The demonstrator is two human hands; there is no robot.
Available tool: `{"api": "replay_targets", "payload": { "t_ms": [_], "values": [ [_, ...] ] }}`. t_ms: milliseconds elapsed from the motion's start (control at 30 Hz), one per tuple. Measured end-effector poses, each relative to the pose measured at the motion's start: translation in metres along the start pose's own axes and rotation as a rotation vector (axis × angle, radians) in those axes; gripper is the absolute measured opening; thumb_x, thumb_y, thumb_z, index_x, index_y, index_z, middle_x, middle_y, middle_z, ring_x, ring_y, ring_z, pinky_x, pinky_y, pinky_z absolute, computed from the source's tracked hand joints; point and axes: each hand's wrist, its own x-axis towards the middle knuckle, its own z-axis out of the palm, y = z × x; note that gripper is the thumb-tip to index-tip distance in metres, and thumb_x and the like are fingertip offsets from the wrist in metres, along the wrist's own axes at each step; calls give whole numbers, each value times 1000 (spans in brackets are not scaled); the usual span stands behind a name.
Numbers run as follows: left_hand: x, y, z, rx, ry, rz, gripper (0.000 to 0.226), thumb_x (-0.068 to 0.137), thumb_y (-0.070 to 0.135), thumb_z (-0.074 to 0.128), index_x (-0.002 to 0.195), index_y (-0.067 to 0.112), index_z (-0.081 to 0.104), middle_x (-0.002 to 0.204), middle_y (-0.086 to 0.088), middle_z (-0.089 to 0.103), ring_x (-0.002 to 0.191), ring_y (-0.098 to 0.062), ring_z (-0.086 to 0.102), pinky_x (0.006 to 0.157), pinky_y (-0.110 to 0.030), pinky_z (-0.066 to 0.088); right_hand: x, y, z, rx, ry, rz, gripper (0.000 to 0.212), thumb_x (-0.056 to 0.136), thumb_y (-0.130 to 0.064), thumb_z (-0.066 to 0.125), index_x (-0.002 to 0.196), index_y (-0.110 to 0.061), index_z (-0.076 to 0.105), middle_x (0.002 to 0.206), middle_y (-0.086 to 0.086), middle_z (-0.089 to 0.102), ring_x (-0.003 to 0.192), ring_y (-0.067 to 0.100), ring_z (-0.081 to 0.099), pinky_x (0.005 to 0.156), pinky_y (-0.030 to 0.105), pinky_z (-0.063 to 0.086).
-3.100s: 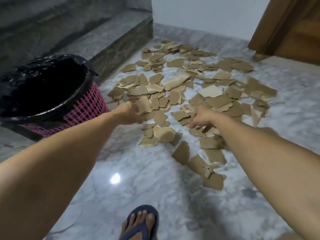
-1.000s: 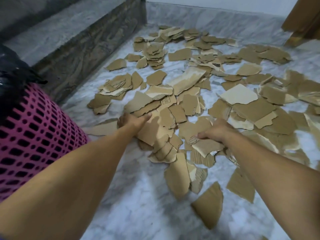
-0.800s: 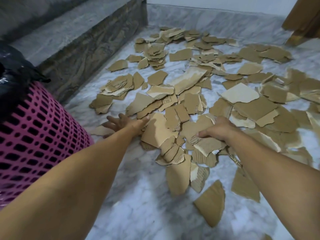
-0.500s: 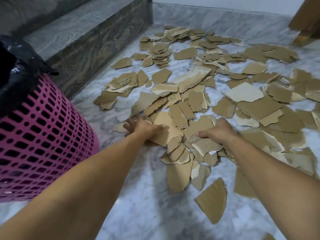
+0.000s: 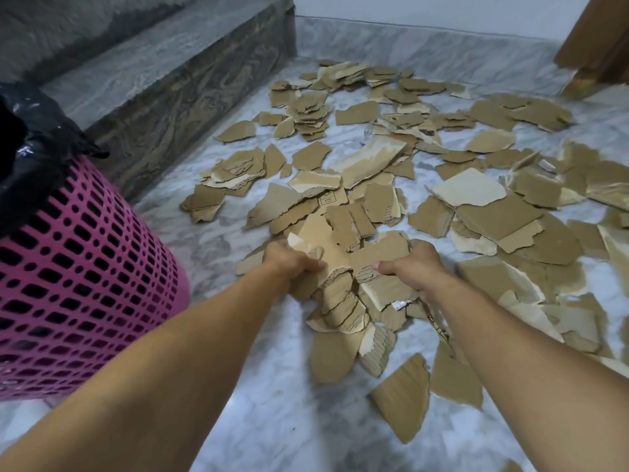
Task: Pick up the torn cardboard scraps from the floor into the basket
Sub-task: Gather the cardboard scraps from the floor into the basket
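Both my left hand (image 5: 292,264) and right hand (image 5: 413,267) seemingly clamp the cardboard scraps (image 5: 343,267) between them; the basket (image 5: 85,267) stands leftward, nearer my left.

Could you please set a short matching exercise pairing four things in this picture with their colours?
Things:
1. basket
2. bin liner
3. cardboard scraps
4. floor

Colours:
A. brown
B. grey-white marble
C. pink
D. black

Pairs: 1-C, 2-D, 3-A, 4-B
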Motion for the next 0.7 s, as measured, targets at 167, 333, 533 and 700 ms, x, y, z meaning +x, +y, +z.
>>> {"api": "replay_targets", "payload": {
  "t_ms": [167, 333, 533, 700],
  "values": [
    [-29, 38, -20, 21, 10, 32, 58, 60, 3, 89, 106, 10, 55, 101, -9, 61, 93, -28, 60, 73, -40, 57, -7, -29, -29, -8, -3, 5, 88, 50, -36, 93, 126, -11, 56, 121, 10, 63, 107, 29, 63, 95, 43, 53],
    [-70, 95, -48, 57, 51, 96, 54, 62, 1, 87, 101, 13, 52, 96, -6, 61, 91, -25, 61, 78, -37, 56, -33, -89, -78, -48, 9, -48, 73, 56, -33, 91, 117, -12, 58, 107, 6, 67, 98, 28, 64, 90, 41, 54],
    [-130, 153, -81, 114, 160, 200, 44, 62, 9, 88, 85, 17, 52, 84, -2, 62, 82, -21, 62, 83, -37, 57, -68, -162, -125, -56, -43, -192, 51, 64, -15, 89, 106, -10, 62, 98, 7, 70, 90, 26, 68, 85, 38, 56],
    [-178, 174, -121, 173, 309, 243, 46, 59, 14, 90, 93, 12, 59, 101, -10, 67, 90, -23, 65, 83, -40, 58, -106, -215, -135, -62, -101, -323, 57, 63, -17, 90, 111, -12, 61, 101, 7, 70, 90, 26, 68, 84, 39, 57]
  ]
}}
